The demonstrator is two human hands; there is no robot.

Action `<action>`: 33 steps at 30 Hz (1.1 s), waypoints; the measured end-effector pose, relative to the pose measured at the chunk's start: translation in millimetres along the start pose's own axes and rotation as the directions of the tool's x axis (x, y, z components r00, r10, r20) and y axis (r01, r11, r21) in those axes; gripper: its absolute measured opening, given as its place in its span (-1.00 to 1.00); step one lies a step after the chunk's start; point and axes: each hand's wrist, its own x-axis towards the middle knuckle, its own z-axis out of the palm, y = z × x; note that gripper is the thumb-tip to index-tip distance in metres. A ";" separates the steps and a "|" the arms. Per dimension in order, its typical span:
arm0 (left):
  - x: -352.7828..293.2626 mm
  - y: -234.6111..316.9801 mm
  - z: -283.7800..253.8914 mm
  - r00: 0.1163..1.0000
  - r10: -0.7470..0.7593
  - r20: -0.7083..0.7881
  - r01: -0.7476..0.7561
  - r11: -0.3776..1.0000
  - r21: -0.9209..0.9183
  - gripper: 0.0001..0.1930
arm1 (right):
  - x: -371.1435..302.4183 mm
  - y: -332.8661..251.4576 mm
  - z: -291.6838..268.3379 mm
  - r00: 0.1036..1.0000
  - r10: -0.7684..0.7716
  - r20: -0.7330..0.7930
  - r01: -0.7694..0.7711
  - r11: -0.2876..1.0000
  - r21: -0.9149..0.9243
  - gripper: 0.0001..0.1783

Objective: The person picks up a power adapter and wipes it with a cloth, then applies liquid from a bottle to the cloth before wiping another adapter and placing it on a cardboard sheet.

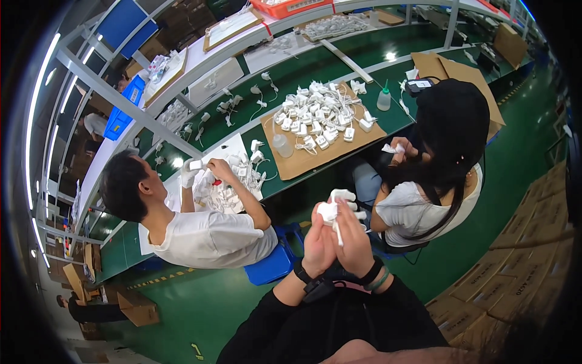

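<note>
In front of my body I hold up a small white power adapter (328, 211), with a white cable end (337, 234) hanging from it between my palms. My left hand (317, 247) is closed on its left side, thumb near the top. My right hand (354, 240) presses in from the right, its fingers wrapped behind. White shapes show at the right fingertips; whether these are finger covers or looped cable I cannot tell. Both hands are held away from the bench, between two seated co-workers.
A heap of white adapters (318, 115) lies on a cardboard sheet (286, 168) on the green bench, with two squeeze bottles nearby. One co-worker (206, 233) sits left on a blue stool (264, 267), another (418, 206) right; both handle white pieces. Stacked cartons (515, 261) line the right.
</note>
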 end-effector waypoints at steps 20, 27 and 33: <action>-7.3 -3.7 9.9 0.983 0.118 0.140 -0.148 0.961 0.232 -0.55 | 13.2 -9.1 -14.8 0.999 0.048 0.000 -0.048 0.997 0.054 -0.45; -10.4 -3.8 3.8 0.990 0.124 0.068 -0.134 0.974 0.182 -0.61 | -1.0 -15.9 -7.9 0.998 0.022 0.058 -0.027 0.995 0.092 -0.47; 4.0 -0.1 -10.8 0.943 0.298 0.146 -0.329 0.899 0.289 -0.67 | -14.1 -7.0 -12.2 0.986 -0.016 0.164 -0.016 0.981 0.194 -0.52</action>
